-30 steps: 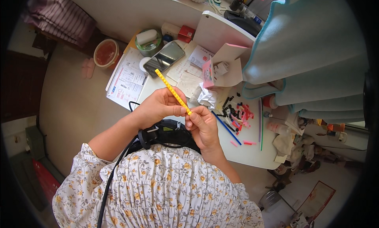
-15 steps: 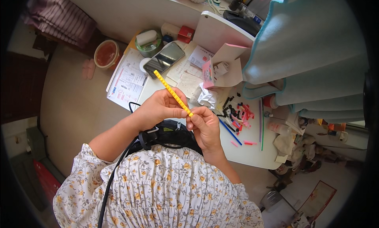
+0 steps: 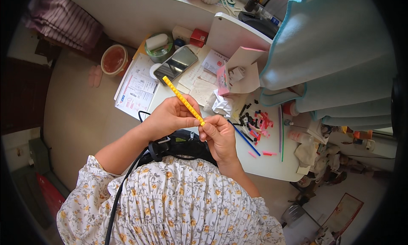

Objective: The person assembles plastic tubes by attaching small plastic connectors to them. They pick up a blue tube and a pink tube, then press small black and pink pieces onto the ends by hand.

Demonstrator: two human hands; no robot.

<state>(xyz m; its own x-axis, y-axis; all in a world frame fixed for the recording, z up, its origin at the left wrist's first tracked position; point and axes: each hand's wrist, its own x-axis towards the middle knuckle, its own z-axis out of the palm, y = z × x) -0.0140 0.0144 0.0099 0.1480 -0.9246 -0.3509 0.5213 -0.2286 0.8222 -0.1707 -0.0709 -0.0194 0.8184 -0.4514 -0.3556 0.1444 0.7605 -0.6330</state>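
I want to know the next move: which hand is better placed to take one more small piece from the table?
Probably the right hand: it touches only the yellow rod end, near the small pieces. The left hand grips the rod.

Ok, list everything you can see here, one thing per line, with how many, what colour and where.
beaded stick: one, yellow, held over the desk edge
phone: one, dark, on papers near the far side of the desk
papers: several, white, left part of the desk
round tin: one, green with a pale lid, far left of the desk
bowl: one, orange-red, on the floor left of the desk
small pieces: many, pink and black, right of the hands
blue straw: one, on the desk by the right hand
curtain: one, pale blue, right side
left hand: grips the stick's middle
right hand: pinches its lower end
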